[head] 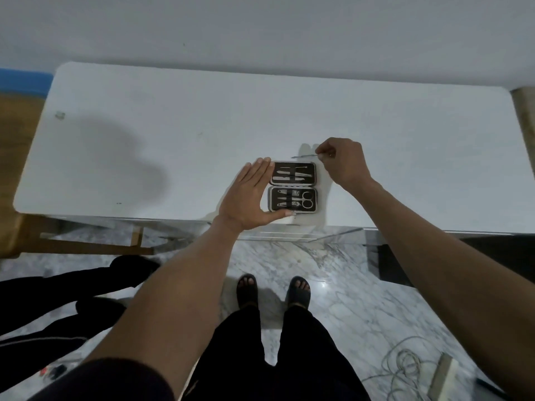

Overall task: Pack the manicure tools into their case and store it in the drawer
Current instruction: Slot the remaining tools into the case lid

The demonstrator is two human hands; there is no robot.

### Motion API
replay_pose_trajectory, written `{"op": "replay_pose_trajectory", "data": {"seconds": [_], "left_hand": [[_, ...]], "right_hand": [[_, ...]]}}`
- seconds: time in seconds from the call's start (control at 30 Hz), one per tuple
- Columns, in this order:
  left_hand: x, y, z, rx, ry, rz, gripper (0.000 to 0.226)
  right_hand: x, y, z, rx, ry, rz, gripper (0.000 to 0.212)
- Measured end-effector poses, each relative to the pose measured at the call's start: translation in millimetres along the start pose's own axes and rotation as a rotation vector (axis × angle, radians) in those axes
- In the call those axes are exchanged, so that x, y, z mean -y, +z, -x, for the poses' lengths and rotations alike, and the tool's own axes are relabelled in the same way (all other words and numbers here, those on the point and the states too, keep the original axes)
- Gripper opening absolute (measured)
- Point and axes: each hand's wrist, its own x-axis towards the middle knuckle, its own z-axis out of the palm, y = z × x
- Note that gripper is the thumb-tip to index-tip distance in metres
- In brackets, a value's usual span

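Near the table's (173,125) front edge lies the open case (293,186), its two halves flat and most slots filled. Left hand (249,198) rests flat, fingers straight, against the case's left side, thumb along its near edge. Right hand (343,160) pinches a thin pick (304,155) just beyond the far half. Light, stiff and likely slippery, the pick seems best held mid-shaft while being slid into a slot.

A white bench (144,140) with rounded corners stands against a plain pale wall (260,24). Below lies a grey-veined marble floor (333,285), with a coil of pale cable (405,369) at lower right and a wooden chair (17,169) at left.
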Motion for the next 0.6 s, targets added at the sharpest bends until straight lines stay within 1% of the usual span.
{"op": "replay_pose_trajectory", "data": {"seconds": [0.23, 0.37, 0.6], "left_hand": [[-0.2, -1.2, 0.5, 0.015, -0.003, -0.004, 0.123], [-2.1, -3.2, 0.7, 0.018, -0.004, 0.003, 0.123], [-1.3, -2.8, 0.9, 0.014, -0.004, 0.003, 0.124]], "right_hand": [[-10.3, -9.6, 22.8, -0.059, 0.104, -0.132, 0.013], [-14.2, -5.5, 28.7, -0.049, 0.125, -0.124, 0.013], [-10.8, 5.8, 29.2, -0.082, 0.155, -0.137, 0.015]]}}
